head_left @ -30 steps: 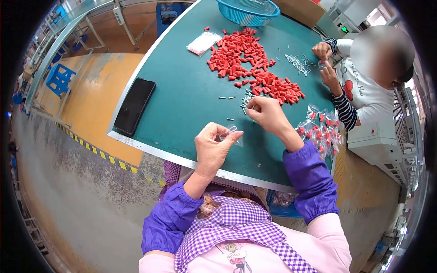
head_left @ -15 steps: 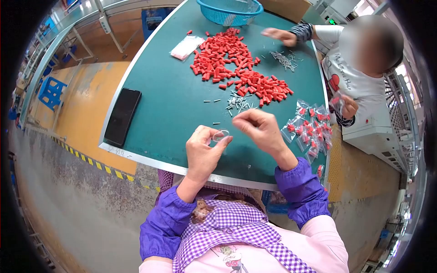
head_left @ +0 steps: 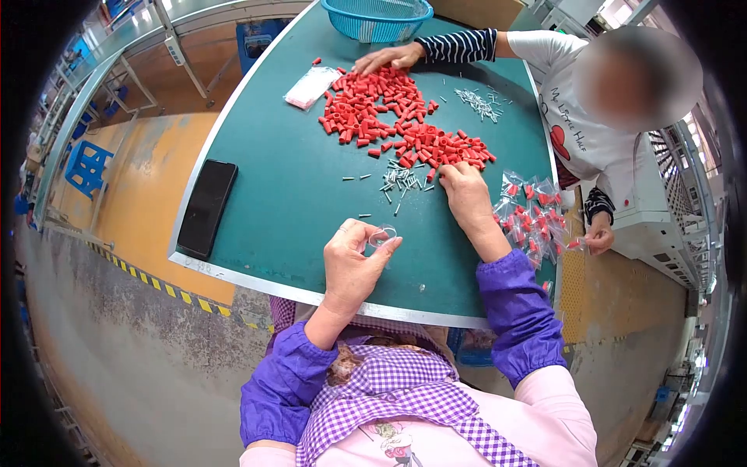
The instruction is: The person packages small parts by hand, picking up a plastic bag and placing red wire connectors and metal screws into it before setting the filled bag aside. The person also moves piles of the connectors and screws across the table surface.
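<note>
My left hand (head_left: pixel 354 253) is closed on a small clear plastic bag (head_left: pixel 381 237), its mouth spread into a loop between thumb and fingers. Further up the table, my right hand (head_left: pixel 469 196) touches the lower edge of a pile of red caps (head_left: pixel 366 105). Its fingers are bent together, and what lies between the fingertips is hidden. Left of the right hand is a small heap of metal screws or pins (head_left: pixel 400 179). Filled clear bags with red caps (head_left: pixel 533 219) lie to its right.
A co-worker's hand (head_left: pixel 389 58) reaches onto the far caps; their other hand (head_left: pixel 598 236) holds a filled bag. A second metal heap (head_left: pixel 481 104), a stack of clear bags (head_left: pixel 313 87), a blue basket (head_left: pixel 373 23) and a black phone (head_left: pixel 208 208) are on the green table (head_left: pixel 280 226).
My right hand has moved away from my left hand, up and right to the red caps. The co-worker's far hand has reached left onto the pile; their other hand has lowered.
</note>
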A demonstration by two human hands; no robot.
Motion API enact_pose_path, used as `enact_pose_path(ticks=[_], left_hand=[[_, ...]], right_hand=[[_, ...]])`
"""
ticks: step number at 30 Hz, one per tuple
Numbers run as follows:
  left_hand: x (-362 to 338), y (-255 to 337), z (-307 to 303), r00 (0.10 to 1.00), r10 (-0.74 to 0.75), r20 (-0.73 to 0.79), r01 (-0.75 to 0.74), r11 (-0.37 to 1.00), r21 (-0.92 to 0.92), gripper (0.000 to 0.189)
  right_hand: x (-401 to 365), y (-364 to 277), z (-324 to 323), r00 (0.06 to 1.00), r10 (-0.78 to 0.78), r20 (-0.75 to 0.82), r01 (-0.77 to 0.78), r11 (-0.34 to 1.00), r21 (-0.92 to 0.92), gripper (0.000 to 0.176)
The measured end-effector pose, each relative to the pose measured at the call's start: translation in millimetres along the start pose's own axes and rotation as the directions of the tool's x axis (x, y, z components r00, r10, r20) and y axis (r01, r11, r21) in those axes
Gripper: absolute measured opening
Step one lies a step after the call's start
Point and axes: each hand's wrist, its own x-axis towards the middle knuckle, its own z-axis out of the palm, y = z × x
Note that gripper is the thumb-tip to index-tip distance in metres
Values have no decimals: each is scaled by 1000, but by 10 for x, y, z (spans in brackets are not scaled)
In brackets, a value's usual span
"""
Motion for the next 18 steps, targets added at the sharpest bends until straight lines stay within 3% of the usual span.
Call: enact_pose_path(ticks=[4,7,11,14,18], left_hand=[[32,11,14,998,51,28,-53,996,69,17],[47,56,60,997,66,37,-69,995,76,18],[73,114,94,995,89,50,-95,988,118,18],[76,61,129,991,126,44,-130,983,130,18],[64,10,192,995,88,55,-95,987,129,17]], right_hand=[[-45,16,20,996,94,0,-94,991,100,10],[-47,32,15,990,132,51,-131,991,-19,12],[-61,75,19,1000,31,-1,-31,991,-128,12],[-130,76,4,998,-48,-49,42,992,-123,12],[-159,131,-80,997,83,-2,-83,996,10,11]])
